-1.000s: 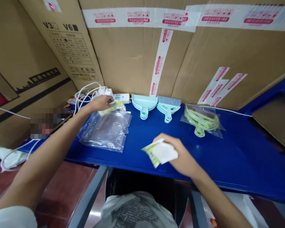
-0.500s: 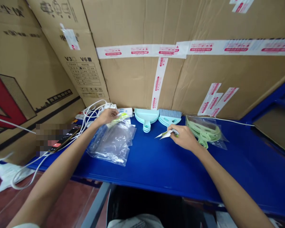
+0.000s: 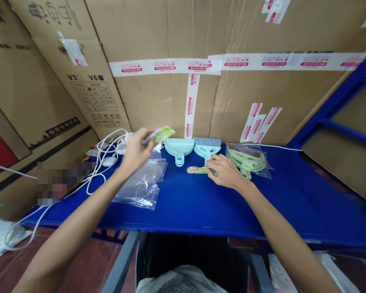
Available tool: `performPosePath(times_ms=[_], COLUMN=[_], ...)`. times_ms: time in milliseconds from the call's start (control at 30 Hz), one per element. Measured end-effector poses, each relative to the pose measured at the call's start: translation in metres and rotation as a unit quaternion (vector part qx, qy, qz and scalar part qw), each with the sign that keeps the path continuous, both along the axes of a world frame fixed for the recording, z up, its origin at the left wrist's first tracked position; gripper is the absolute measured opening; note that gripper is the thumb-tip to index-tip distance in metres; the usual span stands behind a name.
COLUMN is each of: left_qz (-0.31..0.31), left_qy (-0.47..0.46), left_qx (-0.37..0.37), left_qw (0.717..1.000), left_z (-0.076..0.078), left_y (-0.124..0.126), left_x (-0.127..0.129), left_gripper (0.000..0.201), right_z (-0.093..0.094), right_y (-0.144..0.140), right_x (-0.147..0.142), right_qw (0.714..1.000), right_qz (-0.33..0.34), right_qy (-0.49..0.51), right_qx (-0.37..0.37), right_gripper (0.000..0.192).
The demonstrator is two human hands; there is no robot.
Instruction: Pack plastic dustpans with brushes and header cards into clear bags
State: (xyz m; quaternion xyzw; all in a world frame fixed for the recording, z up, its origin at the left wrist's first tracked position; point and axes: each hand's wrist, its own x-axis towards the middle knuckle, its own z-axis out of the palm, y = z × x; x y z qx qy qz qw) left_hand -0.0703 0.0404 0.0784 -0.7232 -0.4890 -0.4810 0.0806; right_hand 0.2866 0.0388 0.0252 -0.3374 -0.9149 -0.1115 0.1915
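My left hand (image 3: pixel 138 151) is raised over the left part of the desk, its fingers closed on a green and white printed card (image 3: pixel 165 133), slightly blurred. Below it lie clear plastic bags (image 3: pixel 140 183), stacked flat. My right hand (image 3: pixel 224 170) pinches another printed card (image 3: pixel 197 170), green with some red, low over the desk. Just behind that hand are light blue hand brushes (image 3: pixel 207 149) with grey bristles. Nested light blue dustpans (image 3: pixel 179 147) stand to their left. Right of my hand, pale green dustpans (image 3: pixel 248 162) lie in a clear bag.
The blue desk (image 3: pixel 183 211) backs onto a cardboard wall (image 3: pixel 158 101) with white tape. White cables (image 3: pixel 102 158) tangle at the left, near a partly pixelated phone (image 3: pixel 85 171). Blue metal bars (image 3: pixel 332 97) stand at the right.
My left hand has lifted its card off the plastic bags and turned it. The right hand's card now lies flatter, more side-on. The view has shifted somewhat to the right.
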Motion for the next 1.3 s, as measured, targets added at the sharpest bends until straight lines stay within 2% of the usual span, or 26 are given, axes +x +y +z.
performPosePath(times_ms=[67,167,267,367,433,533,667,833,900,1000,1133,1300], left_qz=[-0.071,-0.153,-0.225,-0.289,-0.285,-0.229,-0.164,-0.118,-0.129,-0.169,-0.194,-0.234], left_qy=[0.113,0.226,0.233,0.180,0.172,0.222,0.291,0.311,0.293,0.240,0.175,0.144], left_qx=[-0.046,-0.137,-0.184,-0.204,-0.216,-0.223,-0.210,-0.236,-0.250,-0.262,-0.262,-0.244], left_qw=[0.990,0.952,0.928,0.918,0.918,0.921,0.919,0.913,0.914,0.919,0.929,0.930], left_z=[-0.010,-0.034,-0.052,-0.060,-0.062,-0.062,-0.062,-0.060,-0.062,-0.067,-0.072,-0.074], left_y=[-0.011,-0.013,-0.011,-0.014,-0.018,-0.026,-0.031,-0.028,-0.027,-0.024,-0.023,-0.020], left_x=[0.039,0.084,0.103,0.103,0.098,0.091,0.086,0.079,0.078,0.079,0.081,0.078], left_gripper=[0.033,0.045,0.045,0.044,0.049,0.055,0.042,0.038,0.035,0.031,0.031,0.043], right_z=[0.002,0.003,-0.001,-0.008,-0.011,-0.012,-0.008,-0.004,-0.004,-0.008,-0.012,-0.007], right_y=[-0.005,-0.012,-0.013,-0.010,-0.008,-0.009,-0.012,-0.014,-0.013,-0.009,-0.004,-0.006], right_x=[-0.004,-0.010,-0.012,-0.012,-0.012,-0.015,-0.017,-0.013,-0.012,-0.010,-0.008,-0.007], right_qw=[0.997,0.993,0.992,0.995,0.998,0.999,0.997,0.985,0.979,0.980,0.976,0.976], right_qz=[0.061,0.078,0.072,0.072,0.063,0.040,-0.001,-0.086,-0.107,-0.085,-0.038,-0.026], right_qy=[0.016,0.049,0.052,0.032,0.013,0.003,-0.008,-0.105,-0.111,-0.056,0.024,0.028], right_qx=[0.032,0.075,0.086,0.056,0.023,-0.031,-0.075,-0.108,-0.132,-0.171,-0.212,-0.216], right_gripper=[0.018,0.011,0.009,0.010,0.011,0.016,0.042,0.046,0.051,0.049,0.036,0.022])
